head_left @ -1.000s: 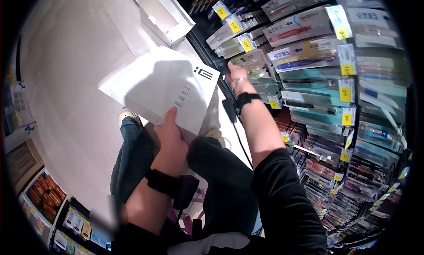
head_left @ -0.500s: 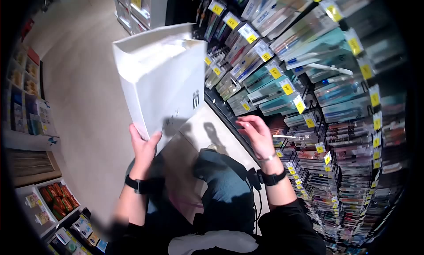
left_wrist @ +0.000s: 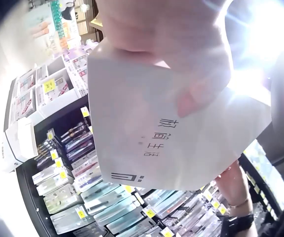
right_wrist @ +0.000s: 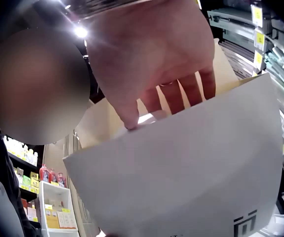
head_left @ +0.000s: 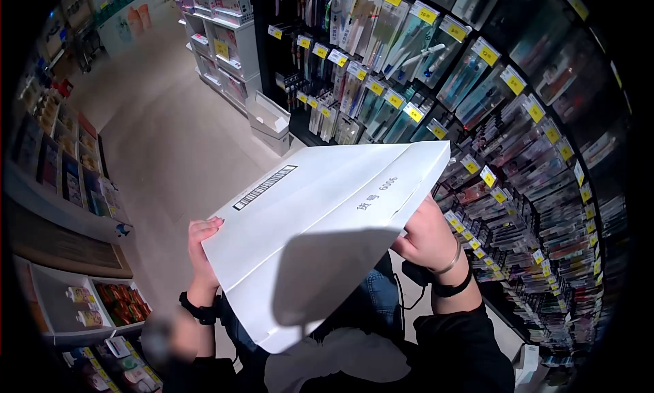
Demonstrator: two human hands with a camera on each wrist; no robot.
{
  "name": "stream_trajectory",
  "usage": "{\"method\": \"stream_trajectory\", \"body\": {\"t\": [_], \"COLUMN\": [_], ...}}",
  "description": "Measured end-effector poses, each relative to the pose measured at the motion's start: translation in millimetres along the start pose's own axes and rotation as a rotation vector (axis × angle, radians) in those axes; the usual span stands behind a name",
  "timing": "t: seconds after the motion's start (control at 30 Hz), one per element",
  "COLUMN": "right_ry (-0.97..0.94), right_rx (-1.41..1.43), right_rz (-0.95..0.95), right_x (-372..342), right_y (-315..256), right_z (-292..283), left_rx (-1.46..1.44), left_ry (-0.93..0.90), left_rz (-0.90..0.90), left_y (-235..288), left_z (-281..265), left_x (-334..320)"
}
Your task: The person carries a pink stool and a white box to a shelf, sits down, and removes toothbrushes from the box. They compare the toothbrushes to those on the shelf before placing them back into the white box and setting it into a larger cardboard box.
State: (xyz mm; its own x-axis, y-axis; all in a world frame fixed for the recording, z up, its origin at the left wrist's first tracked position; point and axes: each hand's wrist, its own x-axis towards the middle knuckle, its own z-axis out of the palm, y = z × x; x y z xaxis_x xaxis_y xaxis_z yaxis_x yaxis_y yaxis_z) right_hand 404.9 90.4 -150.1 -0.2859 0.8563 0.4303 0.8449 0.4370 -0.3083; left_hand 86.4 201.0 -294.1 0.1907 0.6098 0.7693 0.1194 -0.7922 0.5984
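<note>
A person held a big white box (head_left: 313, 189) up beside the hanging rack (head_left: 272, 73), over their legs, with the box tipped over. The box was open at one end, and something whitish showed inside, but the fingers hid too much to tell what it was. The left hand (head_left: 202, 246) gripped the box at the side away from the rack, with its thumb on one flat face. The right hand (head_left: 430, 238), on the side nearer the rack, had its fingers down inside the open end. Its fingertips were hidden, so I could not tell if they held anything. One side of the box said "货号 6006", and next to that was a strip (head_left: 264, 187) of black and white bars. Another side said "极简生活" and had a black mark made of little lines. Long clear packs hung all over the rack with yellow price tags (head_left: 427, 15), but their numbers were too small to read. An open white carton (head_left: 269, 120) sat on the floor by the rack's far end, and a white shelf (head_left: 235, 63) full of packs stood just past it. Across the floor from the rack, a white tray (head_left: 102, 334) had orange-red packs in one part and two pale packs in another.
</note>
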Motion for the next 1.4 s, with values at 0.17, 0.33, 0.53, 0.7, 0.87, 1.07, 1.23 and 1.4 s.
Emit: {"method": "stream_trajectory", "body": {"t": [0.17, 0.33, 0.53, 0.7, 0.87, 1.07, 1.23, 1.4], "right_ry": [-0.242, -0.278, -0.073, 0.335, 1.009, 1.245, 0.73, 0.446], "right_rx": [0.307, 0.507, 0.38, 0.127, 0.562, 0.793, 0.613, 0.324], "right_rz": [0.21, 0.435, 0.502, 0.328, 0.468, 0.326, 0.657, 0.55], "right_x": [-40.0, -57.2, -77.4, -69.7, -93.9, -110.7, -97.0, -91.9], "right_y": [7.9, -3.0, 6.0, -30.9, -32.3, -4.7, 8.6, 22.2], "right_z": [-0.6, 16.2, 50.0, 0.9, -46.6, -66.7, -6.6, 59.9], "left_rx": [0.23, 0.359, 0.335, 0.31, 0.49, 0.61, 0.671, 0.702], "left_ry": [-0.133, -0.21, -0.241, -0.207, -0.152, -0.098, -0.208, -0.389], "left_rz": [0.157, 0.209, 0.155, -0.012, -0.143, -0.524, -0.77, -0.788], "left_y": [54.5, 83.7, 96.9, 89.8, 77.3, 62.2, 48.2, 44.7], "left_z": [-18.3, -30.6, -32.5, -35.4, -37.4, -29.6, -17.2, -7.0], "left_x": [8.3, 6.2, -0.4, -10.6, -21.3, -26.5, -32.5, -37.5]}}
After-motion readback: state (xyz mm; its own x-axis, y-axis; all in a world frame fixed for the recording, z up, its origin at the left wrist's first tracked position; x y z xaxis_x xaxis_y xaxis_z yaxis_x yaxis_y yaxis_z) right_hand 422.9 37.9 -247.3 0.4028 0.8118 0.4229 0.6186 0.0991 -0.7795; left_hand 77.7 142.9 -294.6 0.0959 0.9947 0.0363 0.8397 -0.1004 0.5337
